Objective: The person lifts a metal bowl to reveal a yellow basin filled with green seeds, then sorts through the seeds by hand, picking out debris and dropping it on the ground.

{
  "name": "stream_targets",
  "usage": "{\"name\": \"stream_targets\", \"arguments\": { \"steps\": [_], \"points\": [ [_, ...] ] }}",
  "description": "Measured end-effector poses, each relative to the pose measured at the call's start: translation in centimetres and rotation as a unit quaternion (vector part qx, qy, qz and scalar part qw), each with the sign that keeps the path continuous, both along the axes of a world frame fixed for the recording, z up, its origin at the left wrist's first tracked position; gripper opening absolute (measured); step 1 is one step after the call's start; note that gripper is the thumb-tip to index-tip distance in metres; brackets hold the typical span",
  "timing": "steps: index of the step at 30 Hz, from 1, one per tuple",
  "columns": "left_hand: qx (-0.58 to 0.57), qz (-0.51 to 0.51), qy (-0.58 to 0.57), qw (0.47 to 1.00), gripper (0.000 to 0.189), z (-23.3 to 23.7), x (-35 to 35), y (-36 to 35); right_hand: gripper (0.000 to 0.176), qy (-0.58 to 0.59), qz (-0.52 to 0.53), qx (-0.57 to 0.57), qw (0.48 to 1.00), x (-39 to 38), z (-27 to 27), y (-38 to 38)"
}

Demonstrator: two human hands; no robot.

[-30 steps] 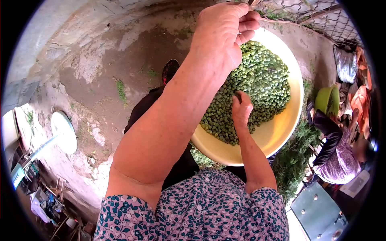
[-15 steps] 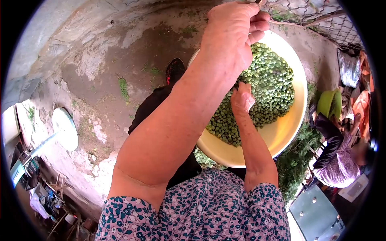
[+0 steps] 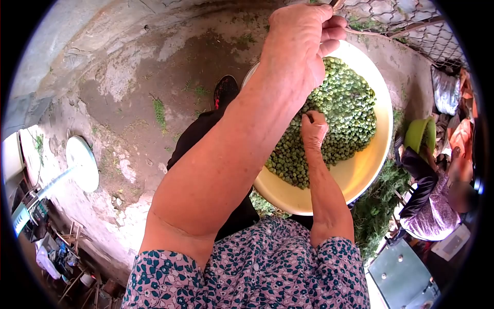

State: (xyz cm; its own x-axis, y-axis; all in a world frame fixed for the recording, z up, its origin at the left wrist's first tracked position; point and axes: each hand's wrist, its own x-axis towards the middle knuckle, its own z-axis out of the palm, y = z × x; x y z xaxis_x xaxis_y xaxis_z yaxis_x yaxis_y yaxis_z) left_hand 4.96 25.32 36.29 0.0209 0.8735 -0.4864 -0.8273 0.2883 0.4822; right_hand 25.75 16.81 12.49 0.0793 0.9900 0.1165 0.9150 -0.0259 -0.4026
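Step in hand: We judge that the right hand is picking through the peas in the basin, while the left hand is raised over the basin's far left rim.
Doing it well: We would work the fingertips lightly through the top layer and bring the lifted hand low over the middle of the basin before letting anything go, so nothing bounces over the rim. We would hold the basin level, since the heap sits toward its far side.
Left hand: Closed in a fist. A thin sliver pokes out at the top of it. We cannot tell what the sliver is.
Right hand: Fingers curled in together, knuckles up, tips down on the near left part of the heap. We cannot tell whether a pea is pinched.
Peas: Small, round, shelled, in mixed pale and deeper greens. They are piled thick across the far half of the basin, with bare bottom showing toward its near right side.
Basin: Wide, shallow, pale yellow, just beyond the floral dress.
Left of the basin: A dark shoe on stained concrete.
Below the near rim: A pile of cut greenery.
Right of the basin: Another person sits with a small green bowl.
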Motion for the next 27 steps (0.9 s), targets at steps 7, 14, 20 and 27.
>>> {"name": "stream_targets", "arguments": {
  "steps": [7,14,20,27],
  "points": [
    [0.007,0.017,-0.035,0.999,0.009,-1.3,0.2,0.8,0.012,0.609,-0.153,-0.227,0.744,0.6,5.9,-1.9],
    [0.01,0.031,-0.014,0.999,0.007,-1.5,-0.3,0.6,0.019,0.539,-0.167,-0.185,0.805,2.6,12.8,-4.3],
    [0.003,0.035,0.004,0.999,0.006,-1.1,-1.2,0.3,0.021,0.315,-0.294,0.069,0.9,14.5,18.1,-8.6],
    [0.003,0.038,0.009,0.999,0.006,-1.3,-1.3,-0.1,0.025,-0.136,-0.219,0.091,0.962,19.8,16.8,-10.7]
  ]
}}
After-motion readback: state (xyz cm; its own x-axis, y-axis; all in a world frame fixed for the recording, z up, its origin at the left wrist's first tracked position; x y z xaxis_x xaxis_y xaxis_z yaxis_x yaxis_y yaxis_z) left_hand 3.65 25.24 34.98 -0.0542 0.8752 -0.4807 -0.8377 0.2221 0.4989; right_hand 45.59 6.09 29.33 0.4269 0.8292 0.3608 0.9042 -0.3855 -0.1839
